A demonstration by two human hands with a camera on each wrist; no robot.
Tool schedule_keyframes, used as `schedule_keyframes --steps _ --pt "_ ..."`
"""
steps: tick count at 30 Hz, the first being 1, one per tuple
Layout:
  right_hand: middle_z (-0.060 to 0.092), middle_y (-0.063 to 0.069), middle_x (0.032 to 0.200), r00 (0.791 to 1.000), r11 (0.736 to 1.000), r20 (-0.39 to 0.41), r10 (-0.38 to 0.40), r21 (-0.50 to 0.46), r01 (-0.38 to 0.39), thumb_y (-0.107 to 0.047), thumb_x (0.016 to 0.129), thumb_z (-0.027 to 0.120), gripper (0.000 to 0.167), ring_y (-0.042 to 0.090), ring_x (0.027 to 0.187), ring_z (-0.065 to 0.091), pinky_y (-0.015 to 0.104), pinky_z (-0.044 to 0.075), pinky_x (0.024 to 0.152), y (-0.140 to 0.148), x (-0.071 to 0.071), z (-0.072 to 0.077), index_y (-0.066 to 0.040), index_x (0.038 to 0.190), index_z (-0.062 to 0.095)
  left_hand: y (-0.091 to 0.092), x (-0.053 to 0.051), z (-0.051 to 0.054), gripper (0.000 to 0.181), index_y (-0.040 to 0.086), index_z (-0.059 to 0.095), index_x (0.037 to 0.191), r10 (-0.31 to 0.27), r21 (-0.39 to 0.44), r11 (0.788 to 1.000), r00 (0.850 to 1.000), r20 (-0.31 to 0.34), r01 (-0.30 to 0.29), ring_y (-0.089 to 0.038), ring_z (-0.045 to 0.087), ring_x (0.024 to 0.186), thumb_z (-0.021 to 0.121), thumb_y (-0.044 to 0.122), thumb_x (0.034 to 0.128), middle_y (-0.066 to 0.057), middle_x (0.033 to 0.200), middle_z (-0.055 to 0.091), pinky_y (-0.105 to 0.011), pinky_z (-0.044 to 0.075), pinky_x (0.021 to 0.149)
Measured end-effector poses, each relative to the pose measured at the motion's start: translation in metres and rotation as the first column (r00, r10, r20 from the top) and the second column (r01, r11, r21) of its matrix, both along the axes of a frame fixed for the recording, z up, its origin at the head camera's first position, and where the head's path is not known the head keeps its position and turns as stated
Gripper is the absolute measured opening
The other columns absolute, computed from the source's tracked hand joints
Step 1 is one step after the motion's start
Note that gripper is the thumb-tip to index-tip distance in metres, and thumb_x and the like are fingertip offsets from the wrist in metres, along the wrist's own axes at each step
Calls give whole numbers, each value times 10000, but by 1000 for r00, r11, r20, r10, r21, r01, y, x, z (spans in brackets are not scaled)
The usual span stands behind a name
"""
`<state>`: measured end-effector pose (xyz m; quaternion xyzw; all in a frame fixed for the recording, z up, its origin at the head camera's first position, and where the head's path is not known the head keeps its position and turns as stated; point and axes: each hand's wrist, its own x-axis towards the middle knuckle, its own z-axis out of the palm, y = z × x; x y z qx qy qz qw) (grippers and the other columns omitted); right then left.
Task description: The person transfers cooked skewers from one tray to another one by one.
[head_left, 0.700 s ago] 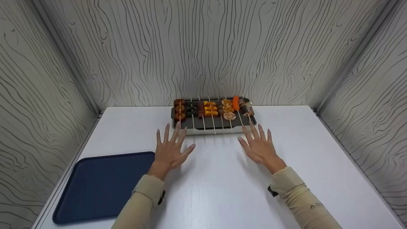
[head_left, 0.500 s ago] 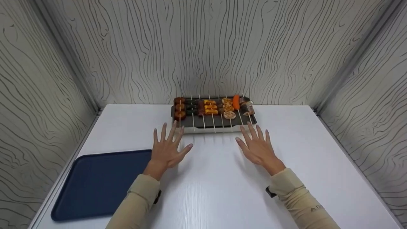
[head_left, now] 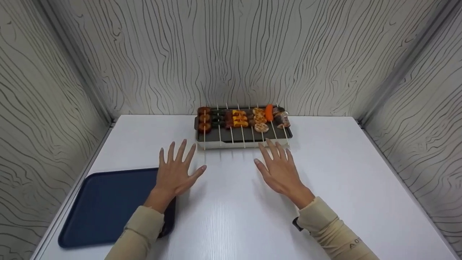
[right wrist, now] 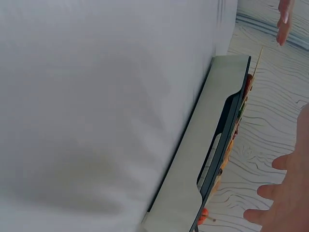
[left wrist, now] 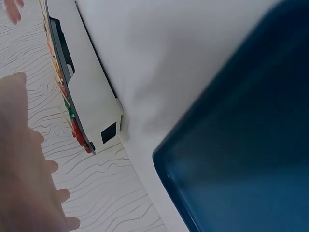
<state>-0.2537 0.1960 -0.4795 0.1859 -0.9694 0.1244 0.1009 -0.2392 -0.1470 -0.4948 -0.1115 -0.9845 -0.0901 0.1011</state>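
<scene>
Left hand (head_left: pixel 176 177), right hand (head_left: pixel 279 174): grips spread wide
Far grill (head_left: pixel 226 135) laid with skewers (head_left: pixel 239 118); left tray (head_left: pixel 112 207) partly hidden by a sleeve (head_left: pixel 140 227).

The whitish wall (head_left: pixel 231 54) at the top was patterned with dark wavy lines; an orange sausage-shaped skewer (head_left: pixel 269 113) and black-topped rectangular grill (head_left: pixel 226 135) were seen at centre, a navy-blue rectangular tray (head_left: pixel 112 204) at lower left.

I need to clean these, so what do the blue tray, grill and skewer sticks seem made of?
Blue tray: probably moulded plastic, slightly glossy, with rounded, seamless-looking corners. Grill: smooth, evenly pale body, painted metal or plastic, unclear which; its dark matte top may be coated metal. Skewer sticks: probably bamboo or wood, matte, being thin, straight and pale tan.
</scene>
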Motion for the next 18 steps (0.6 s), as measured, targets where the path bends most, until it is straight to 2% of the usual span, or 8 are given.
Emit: schedule_keyframes --steps 9,14,18 --pt "408 154 1575 996 998 -77 50 -39 -53 -482 1065 484 607 375 1423 400 579 292 1161 -29 17 3 -107 1542 456 -35 15 3 879 225 258 1643 23 -28 999 1000 -15 -23 -454 167 1523 370 767 960 -128 1695 210 -700 85 1171" --pt "482 138 1516 994 995 -56 89 -37 -91 -461 1053 531 596 346 1352 494 559 387 1099 -43 24 4 -123 1540 461 -56 22 5 892 183 307 1628 47 -36 998 998 -32 -48 -476 220 1493 389 765 957 -159 1669 264 -713 122 1155" --pt "511 129 1485 991 991 -25 131 -38 -132 -464 1052 532 590 333 1311 529 552 438 1044 -54 26 3 -127 1532 468 -72 29 4 877 146 343 1611 71 -12 997 997 -35 -72 -489 259 1467 449 725 961 -182 1640 311 -716 143 1144"
